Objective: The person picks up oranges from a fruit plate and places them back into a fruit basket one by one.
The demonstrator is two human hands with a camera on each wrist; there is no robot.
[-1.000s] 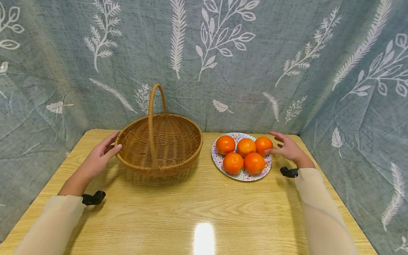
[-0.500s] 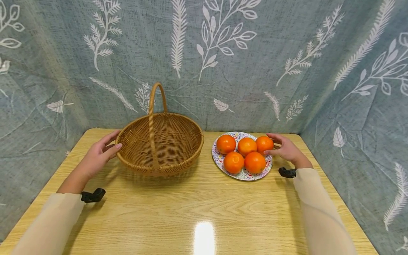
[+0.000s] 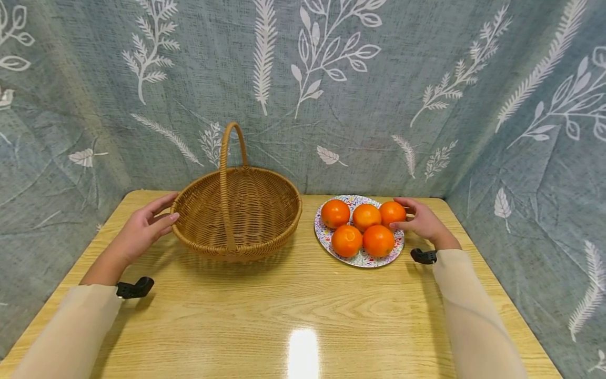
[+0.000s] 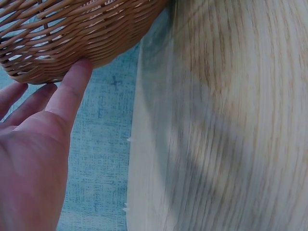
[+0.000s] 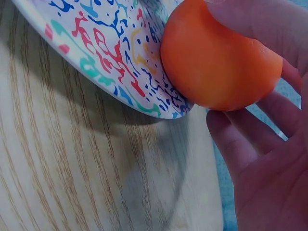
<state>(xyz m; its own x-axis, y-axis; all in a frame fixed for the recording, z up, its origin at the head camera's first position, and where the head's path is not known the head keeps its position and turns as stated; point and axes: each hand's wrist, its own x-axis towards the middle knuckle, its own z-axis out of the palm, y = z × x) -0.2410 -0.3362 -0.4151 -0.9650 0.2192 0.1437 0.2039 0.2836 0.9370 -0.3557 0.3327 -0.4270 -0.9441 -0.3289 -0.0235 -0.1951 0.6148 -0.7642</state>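
Observation:
In the head view my left hand (image 3: 144,229) is at the left end of a brown wicker basket (image 3: 255,210) with a tall arched handle. The left wrist view has its thumb (image 4: 72,89) and fingertips touching the outside of the woven basket wall (image 4: 96,29), fingers fairly straight. On the right, my right hand (image 3: 421,221) grips the far-right orange (image 3: 392,213) on a patterned round plate (image 3: 326,242). Up close, the thumb lies over this orange (image 5: 216,62) while fingers curl round its other side. Part of the orange is hidden by the hand.
Several other oranges (image 3: 347,241) sit together on the plate. Both basket and plate stand on a light wooden table (image 3: 265,316). A grey-green curtain (image 3: 284,142) with white leaf prints hangs behind and at both sides. Each wrist wears a black camera (image 3: 135,288).
My right hand has moved left, closing its thumb and fingers round the far-right orange. The left hand stays at the basket, nearly still. Basket and plate have not moved.

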